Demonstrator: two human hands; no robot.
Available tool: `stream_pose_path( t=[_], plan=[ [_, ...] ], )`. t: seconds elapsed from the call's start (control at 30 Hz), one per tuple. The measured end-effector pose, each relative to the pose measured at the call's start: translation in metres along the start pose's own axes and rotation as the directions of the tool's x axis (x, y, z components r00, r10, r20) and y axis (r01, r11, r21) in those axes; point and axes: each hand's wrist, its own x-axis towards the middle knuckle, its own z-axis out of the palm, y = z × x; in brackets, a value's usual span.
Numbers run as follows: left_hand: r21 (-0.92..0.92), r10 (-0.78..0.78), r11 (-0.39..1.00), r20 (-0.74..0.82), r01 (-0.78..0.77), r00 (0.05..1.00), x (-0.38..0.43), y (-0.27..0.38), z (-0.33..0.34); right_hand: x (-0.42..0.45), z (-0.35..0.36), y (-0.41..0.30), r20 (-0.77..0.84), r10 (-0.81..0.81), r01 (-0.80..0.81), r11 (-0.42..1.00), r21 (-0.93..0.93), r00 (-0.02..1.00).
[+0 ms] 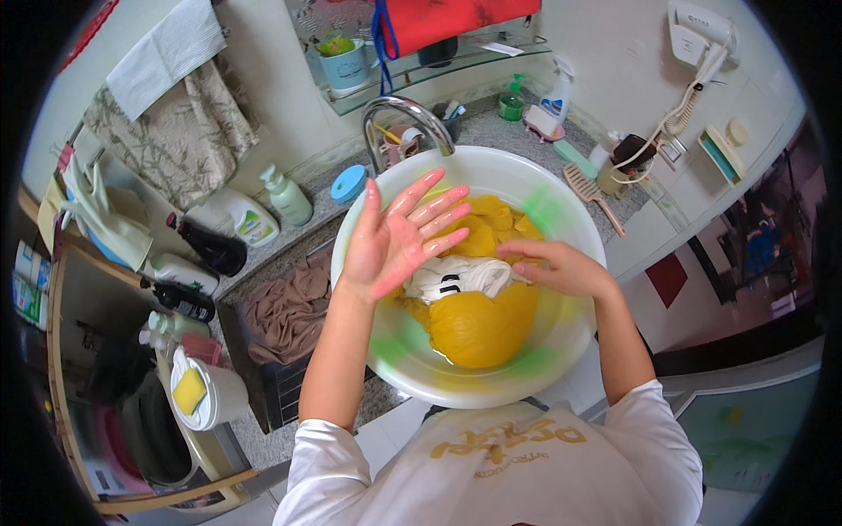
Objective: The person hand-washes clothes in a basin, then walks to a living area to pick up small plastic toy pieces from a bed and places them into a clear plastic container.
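A wide white plastic basin (408, 388) with green and yellow patches stands before me under a curved chrome faucet (411, 105). Inside it lies wet yellow cloth (483, 329), bulging like a ball at the near side. White fabric with dark marks (483, 276) rests across its middle. My left hand (411, 237) is raised over the basin's left part, palm up and wet, fingers spread, holding nothing. My right hand (556, 266) hovers by the right end of the white fabric, fingers loosely bent; whether it touches the fabric I cannot tell.
Brown cloth (289, 309) lies in a dark tray at left. Pump bottles (287, 197) and a white bucket (227, 394) with a yellow sponge (189, 390) stand on the counter. At right are a hairbrush (592, 197) and a wall-mounted hair dryer (700, 39). A glass shelf (473, 62) overhangs the faucet.
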Motion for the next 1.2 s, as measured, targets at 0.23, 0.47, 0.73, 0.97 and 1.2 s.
stream_pose_path(
  t=[0.23,0.47,0.73,0.97,1.2],
  plan=[
    [-0.349,-0.081,0.931,0.079,0.104,0.994,0.018,-0.014,0.022,-0.054,0.002,0.009,0.052,-0.019,0.029,0.975,-0.220,0.998],
    [-0.185,-0.231,0.951,0.116,0.249,0.966,0.071,-0.048,0.069,-0.115,-0.031,0.019,-0.088,-0.046,0.034,0.991,-0.129,0.995],
    [0.092,-0.370,0.929,0.189,0.358,0.910,0.183,-0.151,0.146,-0.224,-0.116,0.084,-0.298,-0.019,0.053,0.993,0.106,0.954],
    [0.670,-0.274,0.730,0.104,0.136,0.956,0.305,-0.284,0.214,-0.316,-0.179,0.160,-0.610,0.117,0.033,0.973,0.230,0.784],
    [0.809,-0.036,0.571,-0.146,0.140,0.989,0.424,-0.353,0.185,-0.373,-0.193,0.202,-0.735,0.264,-0.010,0.944,0.330,0.625]
  ],
)
